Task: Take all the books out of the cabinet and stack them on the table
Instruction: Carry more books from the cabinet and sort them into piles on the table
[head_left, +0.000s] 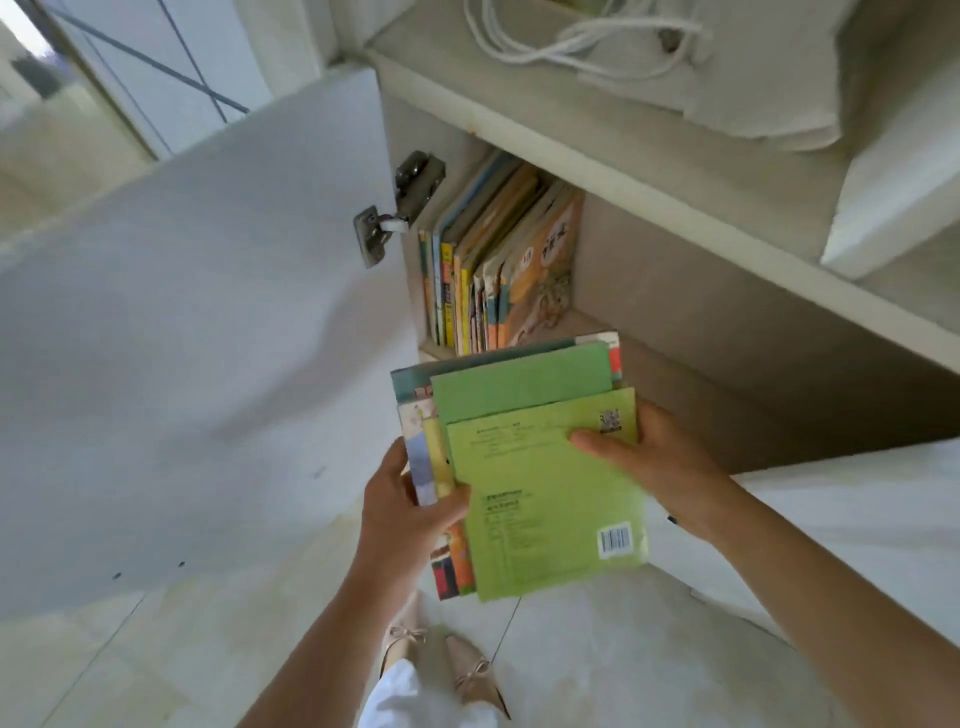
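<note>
A bundle of several books (540, 493) with a light green cover on top is held flat in front of the cabinet opening. My left hand (410, 504) grips its left edge, thumb on top. My right hand (654, 462) holds its right edge, thumb pressed on the green cover. Inside the cabinet (649, 291), several more colourful books (498, 265) stand upright against the left wall, leaning slightly. The right part of that shelf shows bare board.
The white cabinet door (197, 338) stands swung open on the left, with its metal hinge (400, 208) near the books. A second white door (857, 530) is at lower right. Above, a shelf holds a white bag with cord handles (649, 57). Light tiled floor and my shoes lie below.
</note>
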